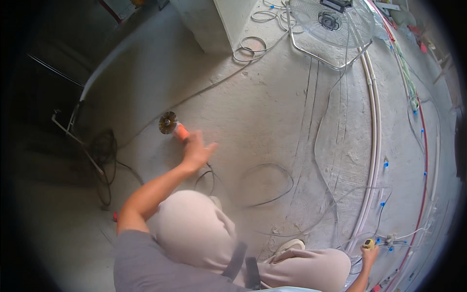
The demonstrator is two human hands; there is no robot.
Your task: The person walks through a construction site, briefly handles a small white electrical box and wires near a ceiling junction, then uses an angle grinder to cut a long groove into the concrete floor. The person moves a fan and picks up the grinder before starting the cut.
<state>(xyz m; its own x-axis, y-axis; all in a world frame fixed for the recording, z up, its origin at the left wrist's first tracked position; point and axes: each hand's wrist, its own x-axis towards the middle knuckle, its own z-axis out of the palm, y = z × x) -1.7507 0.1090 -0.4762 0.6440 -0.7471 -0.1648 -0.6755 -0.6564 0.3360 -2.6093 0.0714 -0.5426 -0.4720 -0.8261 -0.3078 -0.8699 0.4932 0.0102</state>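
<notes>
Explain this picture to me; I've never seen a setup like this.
There is no robot here, just a person using two bare hands. This single picture comes from a wide fisheye camera worn on the head, looking down, so straight edges bend and the rim goes dark.

The left hand is at an orange power tool with a round disc, probably an angle grinder; blur hides how firmly it grips. The right hand holds a small yellow-and-black item, apparently a tape measure.

On the dusty grey floor are a large fan, pale pipes and loose cables.
</notes>
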